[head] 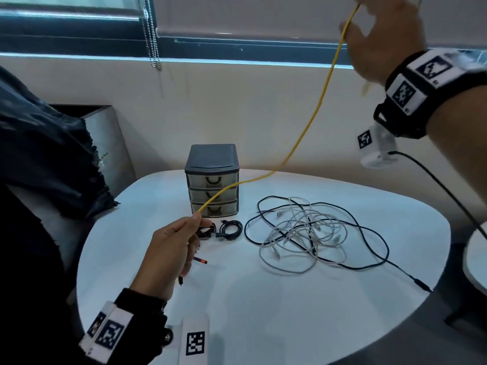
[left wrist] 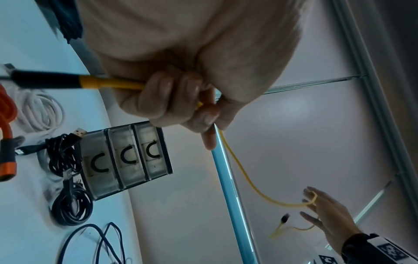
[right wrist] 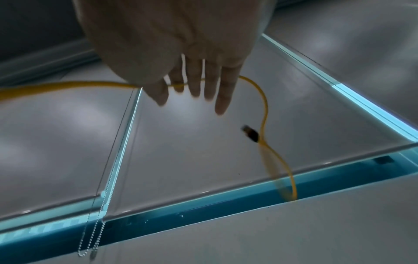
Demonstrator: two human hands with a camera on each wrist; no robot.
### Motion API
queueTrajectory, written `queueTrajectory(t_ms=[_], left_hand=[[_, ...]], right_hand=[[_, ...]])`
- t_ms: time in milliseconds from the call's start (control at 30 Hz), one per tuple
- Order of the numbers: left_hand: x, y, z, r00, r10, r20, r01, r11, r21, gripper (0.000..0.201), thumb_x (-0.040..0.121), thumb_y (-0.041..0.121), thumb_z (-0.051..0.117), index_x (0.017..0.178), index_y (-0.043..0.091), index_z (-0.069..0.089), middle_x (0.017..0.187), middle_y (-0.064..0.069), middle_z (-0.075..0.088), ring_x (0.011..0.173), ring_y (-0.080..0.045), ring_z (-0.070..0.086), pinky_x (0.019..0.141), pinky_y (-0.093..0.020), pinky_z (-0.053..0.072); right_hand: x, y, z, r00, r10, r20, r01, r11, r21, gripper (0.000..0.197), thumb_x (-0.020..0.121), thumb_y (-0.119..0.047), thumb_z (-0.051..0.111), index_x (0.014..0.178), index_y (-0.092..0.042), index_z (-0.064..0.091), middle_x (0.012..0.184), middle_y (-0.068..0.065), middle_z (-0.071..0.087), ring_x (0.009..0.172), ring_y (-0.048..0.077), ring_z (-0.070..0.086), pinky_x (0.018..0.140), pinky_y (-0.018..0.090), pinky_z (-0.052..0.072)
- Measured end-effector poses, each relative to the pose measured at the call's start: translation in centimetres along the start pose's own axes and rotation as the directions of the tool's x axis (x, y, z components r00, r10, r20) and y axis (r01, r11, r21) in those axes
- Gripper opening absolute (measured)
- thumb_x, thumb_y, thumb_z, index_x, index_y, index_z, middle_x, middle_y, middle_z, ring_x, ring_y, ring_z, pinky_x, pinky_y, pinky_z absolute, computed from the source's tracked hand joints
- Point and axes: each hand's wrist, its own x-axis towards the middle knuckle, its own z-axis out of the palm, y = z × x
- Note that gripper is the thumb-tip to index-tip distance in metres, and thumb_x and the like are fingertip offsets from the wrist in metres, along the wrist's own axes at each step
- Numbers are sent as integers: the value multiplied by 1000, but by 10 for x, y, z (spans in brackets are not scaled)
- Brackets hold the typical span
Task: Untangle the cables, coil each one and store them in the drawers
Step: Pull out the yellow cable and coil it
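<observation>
A long yellow cable [head: 319, 101] stretches in the air between both hands. My left hand [head: 174, 248] grips it near one end, low over the white table [head: 263, 312]; that end's black plug [left wrist: 45, 81] sticks out past the curled fingers. My right hand [head: 382, 40] is raised high at the right, fingers straight, with the cable [right wrist: 68, 85] draped across them and its far plug [right wrist: 250, 133] dangling. A small three-drawer unit [head: 212, 180] stands shut at the table's back. A tangle of white and dark cables [head: 305, 230] lies to its right.
A coiled black cable [head: 230, 229] lies in front of the drawers, with an orange cable [left wrist: 6, 110] and a white coil [left wrist: 38, 110] beside it. Dark cloth [head: 39, 154] hangs at the left. A blind's bead chain [head: 152, 35] hangs by the window.
</observation>
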Motion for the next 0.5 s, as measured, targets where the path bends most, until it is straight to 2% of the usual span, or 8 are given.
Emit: queueTrajectory(t_ms=[100, 133, 200, 233, 333, 367, 433, 500], left_hand=[[-5, 4, 4, 1000, -3, 23, 4, 1000, -15, 33, 99, 34, 53, 91, 10, 75, 57, -3, 30, 46, -13, 19, 44, -21, 15], [-6, 6, 6, 999, 1, 33, 0, 1000, -21, 33, 99, 33, 52, 91, 11, 75, 58, -3, 29, 46, -13, 19, 44, -21, 14], [-7, 8, 9, 998, 13, 54, -12, 1000, -22, 33, 101, 28, 50, 90, 12, 77, 58, -4, 29, 45, -12, 19, 43, -20, 16], [-7, 9, 10, 997, 19, 71, -18, 1000, -17, 34, 101, 25, 48, 88, 13, 77, 59, -5, 30, 44, -11, 19, 42, -19, 16], [-7, 9, 14, 991, 26, 134, -31, 999, 42, 34, 97, 24, 47, 88, 15, 79, 58, -4, 34, 44, -12, 20, 46, -22, 16], [-7, 8, 16, 987, 29, 156, -39, 998, 58, 33, 95, 25, 48, 88, 15, 79, 57, -2, 35, 45, -13, 20, 49, -25, 13], [-4, 6, 20, 978, 35, 206, -48, 997, 57, 35, 98, 24, 47, 81, 13, 77, 56, -1, 34, 47, -13, 21, 51, -30, 11], [3, 3, 22, 974, 34, 226, -43, 998, 36, 47, 100, 23, 45, 58, 13, 64, 52, -1, 32, 46, -14, 20, 48, -29, 13]], right_hand=[[-11, 0, 12, 973, 26, 228, -37, 998, 45, 39, 93, -27, 51, 129, -17, 60, 125, 12, 66, 114, 31, 62, 100, 36, 45], [-20, 0, 17, 940, 47, 337, -63, 997, 37, 41, 92, -19, 50, 133, -19, 56, 127, 13, 64, 112, 31, 63, 100, 36, 46], [-48, -3, 29, 825, 82, 559, -115, 993, 24, 54, 89, -8, 47, 140, -24, 47, 125, 12, 63, 95, 29, 70, 96, 37, 51], [-65, -7, 35, 785, 85, 614, -127, 992, 25, 55, 87, -7, 46, 139, -26, 47, 120, 12, 65, 87, 27, 72, 91, 38, 53], [-125, -31, 54, 832, -4, 554, -118, 976, 184, 36, 88, -20, 49, 121, -30, 62, 109, 5, 71, 96, 22, 68, 90, 36, 51], [-147, -43, 61, 815, -65, 575, -136, 944, 300, 29, 93, -23, 53, 119, -30, 64, 109, 0, 71, 98, 15, 65, 90, 33, 49], [-191, -71, 70, 701, -208, 682, -231, 838, 493, 26, 98, -32, 57, 123, -29, 64, 114, -9, 69, 103, 1, 61, 90, 22, 46], [-223, -88, 82, 628, -275, 728, -348, 738, 578, 24, 96, -32, 61, 119, -28, 67, 102, -7, 72, 92, 2, 64, 85, 21, 50]])
